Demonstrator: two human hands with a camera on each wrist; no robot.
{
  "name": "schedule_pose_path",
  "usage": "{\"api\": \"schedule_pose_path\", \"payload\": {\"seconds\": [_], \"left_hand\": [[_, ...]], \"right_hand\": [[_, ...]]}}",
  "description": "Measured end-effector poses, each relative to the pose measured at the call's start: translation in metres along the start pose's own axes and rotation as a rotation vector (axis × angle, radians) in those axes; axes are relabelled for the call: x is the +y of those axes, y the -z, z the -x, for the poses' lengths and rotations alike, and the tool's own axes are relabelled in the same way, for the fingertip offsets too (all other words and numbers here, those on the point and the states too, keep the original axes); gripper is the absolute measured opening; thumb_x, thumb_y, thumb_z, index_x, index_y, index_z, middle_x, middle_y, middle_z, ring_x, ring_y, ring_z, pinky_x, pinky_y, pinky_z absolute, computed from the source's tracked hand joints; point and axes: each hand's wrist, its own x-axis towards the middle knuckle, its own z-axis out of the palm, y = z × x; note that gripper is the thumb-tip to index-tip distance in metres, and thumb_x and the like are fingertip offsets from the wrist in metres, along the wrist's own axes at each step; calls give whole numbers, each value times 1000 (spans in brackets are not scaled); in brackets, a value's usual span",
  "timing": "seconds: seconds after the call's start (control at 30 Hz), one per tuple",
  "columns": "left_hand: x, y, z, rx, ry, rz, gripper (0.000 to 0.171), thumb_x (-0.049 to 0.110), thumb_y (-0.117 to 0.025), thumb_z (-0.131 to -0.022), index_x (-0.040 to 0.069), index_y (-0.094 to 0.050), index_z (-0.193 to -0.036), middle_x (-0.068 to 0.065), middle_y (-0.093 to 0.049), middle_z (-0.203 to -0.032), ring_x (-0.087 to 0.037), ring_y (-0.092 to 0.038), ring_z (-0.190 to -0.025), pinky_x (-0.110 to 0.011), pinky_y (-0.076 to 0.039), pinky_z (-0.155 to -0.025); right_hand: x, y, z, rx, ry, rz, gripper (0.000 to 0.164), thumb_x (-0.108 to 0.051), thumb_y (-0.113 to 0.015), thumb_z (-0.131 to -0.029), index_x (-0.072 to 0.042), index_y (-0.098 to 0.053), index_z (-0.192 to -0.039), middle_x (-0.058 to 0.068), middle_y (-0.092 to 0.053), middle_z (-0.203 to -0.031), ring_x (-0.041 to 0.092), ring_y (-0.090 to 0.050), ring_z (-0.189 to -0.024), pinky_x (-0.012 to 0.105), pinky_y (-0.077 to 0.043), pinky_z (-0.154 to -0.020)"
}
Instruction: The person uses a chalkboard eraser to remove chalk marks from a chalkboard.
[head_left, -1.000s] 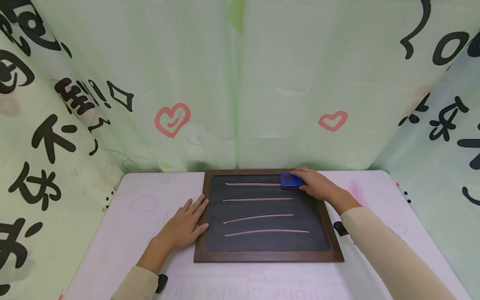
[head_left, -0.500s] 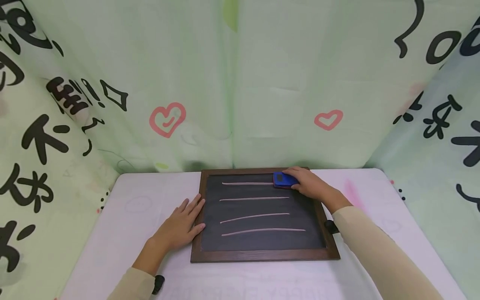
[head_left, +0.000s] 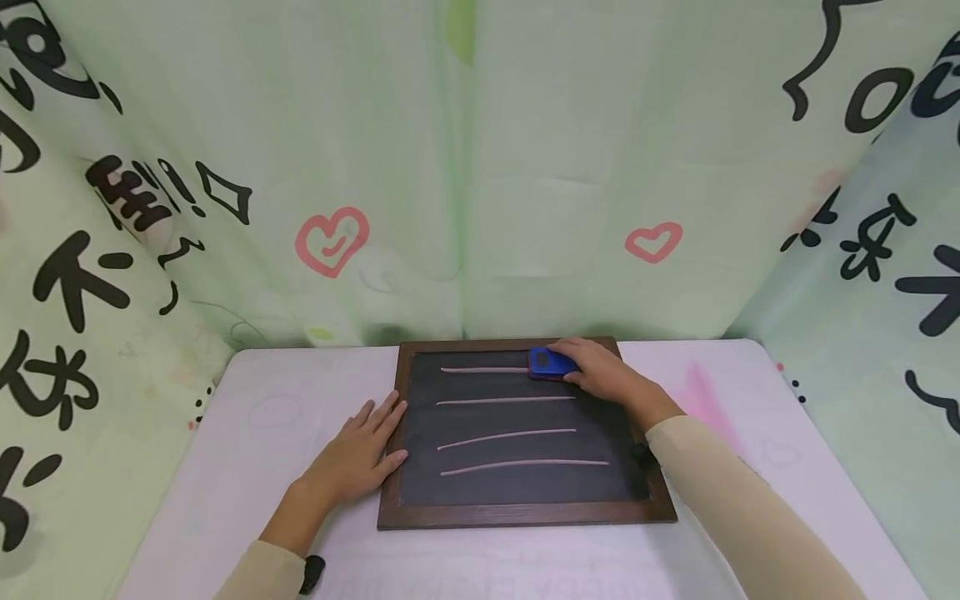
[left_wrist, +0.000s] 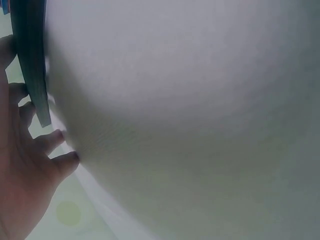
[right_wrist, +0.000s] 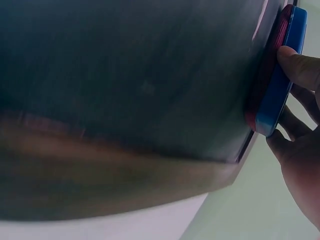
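A blackboard [head_left: 517,487] in a brown wooden frame lies on the table, bearing several pink chalk lines. My right hand [head_left: 603,372] grips a blue board eraser [head_left: 552,363] at the right end of the top chalk line [head_left: 483,370]. In the right wrist view, the eraser [right_wrist: 285,75] lies with its reddish felt side against the board, thumb on one side and fingers on the other. My left hand [head_left: 352,454] rests on the left edge of the frame with fingers spread and straight. The left wrist view catches that frame edge [left_wrist: 31,60] beside the fingers.
The table [head_left: 285,433] has a pale pinkish cover with a brighter pink patch at the right. Light green curtains [head_left: 540,167] with black writing and red hearts stand close behind the board and along both sides.
The right hand has slid the eraser leftward along the top chalk line, which is now shorter on its right. My left hand stays on the frame. The view has shifted slightly.
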Motion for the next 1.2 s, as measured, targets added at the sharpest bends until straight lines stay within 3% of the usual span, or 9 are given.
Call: {"api": "schedule_pose_path", "payload": {"seconds": [0.53, 1.2], "left_hand": [[2, 4, 2, -13, 3, 10, 74, 50, -51, -106, 12, -27, -165, -9, -21, -173, -48, -27, -154, -70, -33, -116], [2, 7, -1, -57, 17, -12, 75, 50, -49, -106, 13, -23, -166, -7, -16, -174, -46, -24, -155, -68, -30, -118]], "right_hand": [[-27, -7, -20, -78, -42, -18, 56, -11, -65, -102, -2, -46, -154, 22, -46, -157, 44, -42, -147, 59, -36, -119], [-63, -23, -47, -70, -33, -46, 58, -15, -67, -102, -2, -46, -154, 21, -48, -153, 40, -48, -143, 54, -42, -116]]}}
